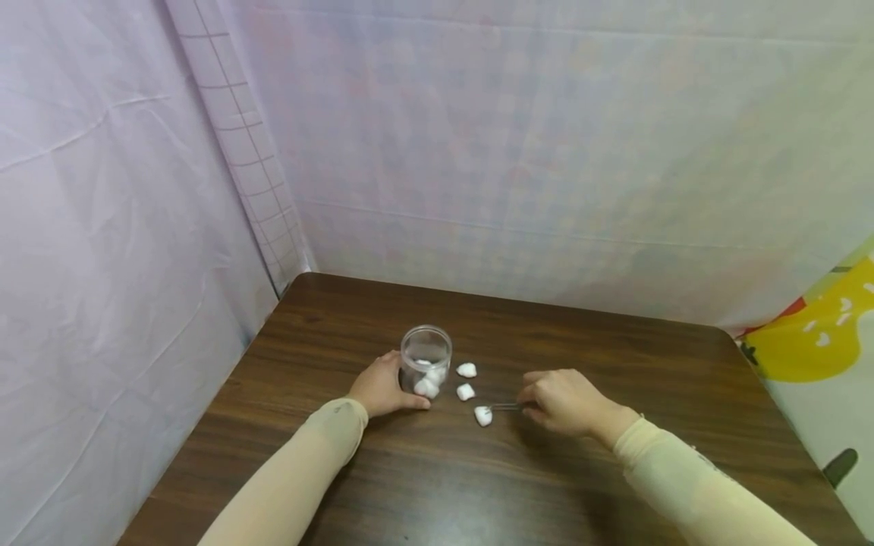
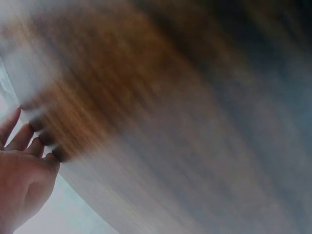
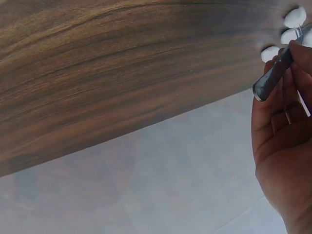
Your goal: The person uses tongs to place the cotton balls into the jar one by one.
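Note:
My left hand [image 1: 384,385] holds a clear round jar [image 1: 426,349] from the left, thumb in front of it. White cotton balls [image 1: 428,385] lie inside the open-topped jar. My right hand [image 1: 563,402] pinches metal tweezers [image 1: 506,407]; their tips point left and touch the nearest cotton ball [image 1: 483,415] on the table. Two more cotton balls, one in the middle [image 1: 466,392] and one farther back [image 1: 467,370], lie between jar and tweezers. In the right wrist view the blunt end of the tweezers [image 3: 265,87] sticks out past the fingers. The left wrist view shows my left fingers but barely any jar.
Everything stands on a dark wood-grain table [image 1: 341,326]. A pale cloth [image 1: 546,152] hangs behind its back edge, and another white cloth [image 1: 102,265] hangs at the left. Beyond the right edge is a yellow printed cloth [image 1: 812,349].

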Available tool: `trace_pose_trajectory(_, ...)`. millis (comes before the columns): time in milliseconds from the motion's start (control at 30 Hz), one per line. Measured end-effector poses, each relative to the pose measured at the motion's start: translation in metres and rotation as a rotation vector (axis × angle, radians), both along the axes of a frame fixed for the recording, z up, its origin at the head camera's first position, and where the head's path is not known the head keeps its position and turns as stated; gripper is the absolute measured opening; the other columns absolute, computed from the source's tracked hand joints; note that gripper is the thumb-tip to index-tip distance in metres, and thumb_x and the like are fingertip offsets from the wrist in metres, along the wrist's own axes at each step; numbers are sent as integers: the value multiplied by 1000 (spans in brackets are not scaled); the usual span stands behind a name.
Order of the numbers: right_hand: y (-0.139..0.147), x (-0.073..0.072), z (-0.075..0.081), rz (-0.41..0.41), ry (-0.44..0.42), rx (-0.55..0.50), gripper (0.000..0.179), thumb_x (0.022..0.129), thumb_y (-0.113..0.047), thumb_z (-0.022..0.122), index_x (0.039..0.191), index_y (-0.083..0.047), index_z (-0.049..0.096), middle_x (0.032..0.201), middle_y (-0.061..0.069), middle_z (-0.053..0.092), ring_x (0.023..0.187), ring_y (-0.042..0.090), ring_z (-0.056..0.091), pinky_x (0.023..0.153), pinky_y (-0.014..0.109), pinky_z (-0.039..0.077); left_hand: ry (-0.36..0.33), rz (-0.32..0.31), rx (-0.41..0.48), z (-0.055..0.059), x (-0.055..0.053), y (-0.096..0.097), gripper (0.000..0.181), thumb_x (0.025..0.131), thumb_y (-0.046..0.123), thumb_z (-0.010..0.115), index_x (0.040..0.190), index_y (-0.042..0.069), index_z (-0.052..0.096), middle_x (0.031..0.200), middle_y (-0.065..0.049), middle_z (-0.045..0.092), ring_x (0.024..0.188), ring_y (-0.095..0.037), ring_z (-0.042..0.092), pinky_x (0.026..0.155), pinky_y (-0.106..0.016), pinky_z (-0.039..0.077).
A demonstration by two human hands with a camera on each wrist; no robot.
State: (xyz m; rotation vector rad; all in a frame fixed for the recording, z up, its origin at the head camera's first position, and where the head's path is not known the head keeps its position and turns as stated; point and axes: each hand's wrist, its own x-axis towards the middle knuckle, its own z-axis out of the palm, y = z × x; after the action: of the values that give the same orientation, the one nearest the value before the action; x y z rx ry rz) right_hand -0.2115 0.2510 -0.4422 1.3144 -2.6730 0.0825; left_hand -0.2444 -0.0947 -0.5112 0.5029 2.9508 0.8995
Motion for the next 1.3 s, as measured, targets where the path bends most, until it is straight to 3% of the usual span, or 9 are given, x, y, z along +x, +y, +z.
trace_pose_trajectory(900,0,-1,-8,-4,25,-9,10,75,-16,79,83,-19,76,78,-14,53,58,2,49,49,30,48,10,-16,2,3,1,0,98,64,62,86,139,7,55,138,-12,56,126,-33,52,104,-48,43)
trace_pose_trajectory(1300,8,-3,1,-21,68,-30,11,78,-20,80,89,-20,79,89,-11,63,68,10,63,56,36,55,10,-14,-8,0,0,0,99,63,63,86,140,8,55,138,-10,56,126,-32,52,104,-47,44)
